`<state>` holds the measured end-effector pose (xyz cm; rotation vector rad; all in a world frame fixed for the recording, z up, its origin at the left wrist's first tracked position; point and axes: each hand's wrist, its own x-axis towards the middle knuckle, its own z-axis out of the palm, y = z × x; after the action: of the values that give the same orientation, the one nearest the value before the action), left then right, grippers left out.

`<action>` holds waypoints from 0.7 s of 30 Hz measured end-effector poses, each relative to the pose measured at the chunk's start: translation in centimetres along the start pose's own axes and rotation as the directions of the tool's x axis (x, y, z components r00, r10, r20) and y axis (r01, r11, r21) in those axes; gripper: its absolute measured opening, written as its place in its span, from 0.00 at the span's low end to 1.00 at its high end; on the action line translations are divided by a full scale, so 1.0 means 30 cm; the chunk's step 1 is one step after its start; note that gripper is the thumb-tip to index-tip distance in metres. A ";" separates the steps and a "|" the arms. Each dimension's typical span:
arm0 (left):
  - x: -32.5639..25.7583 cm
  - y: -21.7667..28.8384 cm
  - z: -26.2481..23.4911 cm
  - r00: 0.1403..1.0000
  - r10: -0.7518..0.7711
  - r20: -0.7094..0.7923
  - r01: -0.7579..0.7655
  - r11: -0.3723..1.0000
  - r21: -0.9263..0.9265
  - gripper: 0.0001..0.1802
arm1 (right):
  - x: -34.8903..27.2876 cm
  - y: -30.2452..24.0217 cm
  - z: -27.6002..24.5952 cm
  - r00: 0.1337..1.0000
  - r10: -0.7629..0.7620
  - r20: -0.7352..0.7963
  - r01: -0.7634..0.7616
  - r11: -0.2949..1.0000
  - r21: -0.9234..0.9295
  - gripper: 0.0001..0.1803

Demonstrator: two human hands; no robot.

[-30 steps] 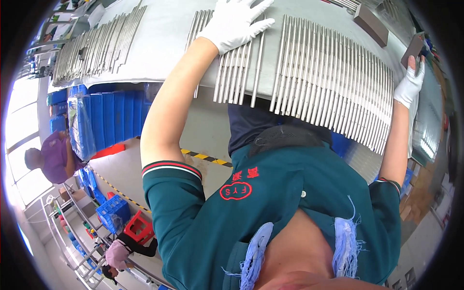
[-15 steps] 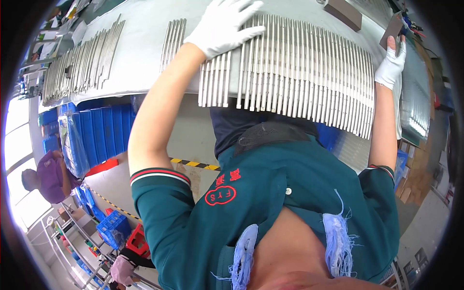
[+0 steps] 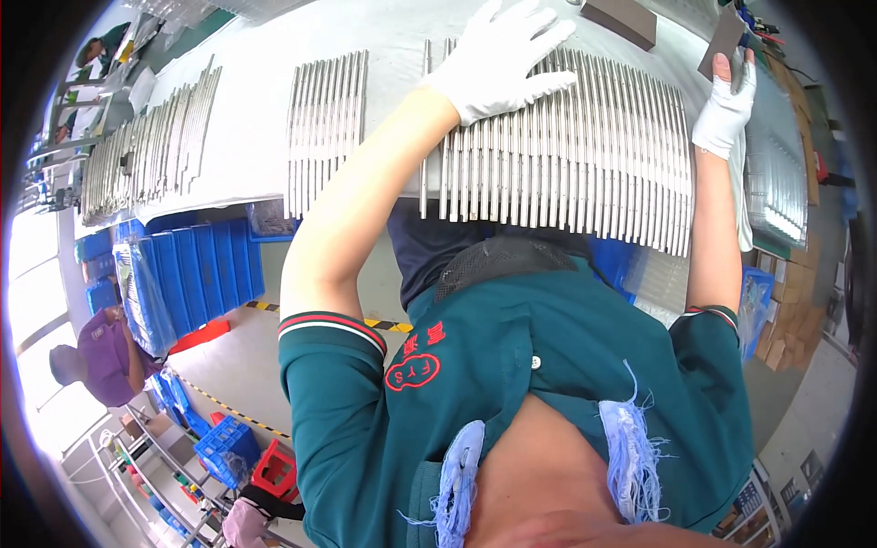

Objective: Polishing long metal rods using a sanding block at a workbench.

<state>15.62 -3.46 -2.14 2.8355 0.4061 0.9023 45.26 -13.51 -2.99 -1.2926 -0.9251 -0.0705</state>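
Note:
A long row of slim silver metal rods (image 3: 585,155) lies side by side across the table. My left hand (image 3: 512,64), in a white glove, rests over the far part of this row with its fingers spread. Left of the row lies a single rod (image 3: 425,164), apart from a smaller group of rods (image 3: 324,128), which my left forearm partly covers. At the row's right end, my gloved right hand (image 3: 728,110) has its bare thumb against a brown-grey rectangular block (image 3: 723,42), its fingers along the block's side. A second such block (image 3: 619,21) lies beyond the rods.
More rods (image 3: 151,137) lie on the table's far left. Blue bins (image 3: 206,247) stand below the table on the left, near a person in purple (image 3: 108,356). Clear plastic trays (image 3: 776,183) sit to the right, with cardboard (image 3: 786,301) below.
My left hand has moved to the right over the rods. One rod now shows apart between the two groups. The right hand stays at the block, and the whole view has shifted slightly.

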 end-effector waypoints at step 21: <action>-0.066 -0.030 -0.089 0.946 -0.198 0.258 0.163 0.975 0.151 0.40 | 0.000 -0.013 -0.006 0.997 0.075 -0.006 -0.075 0.997 0.008 0.43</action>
<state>12.30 -3.05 -1.24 2.9180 0.6951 0.4581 45.17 -13.79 -2.68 -1.3185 -0.8700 -0.0122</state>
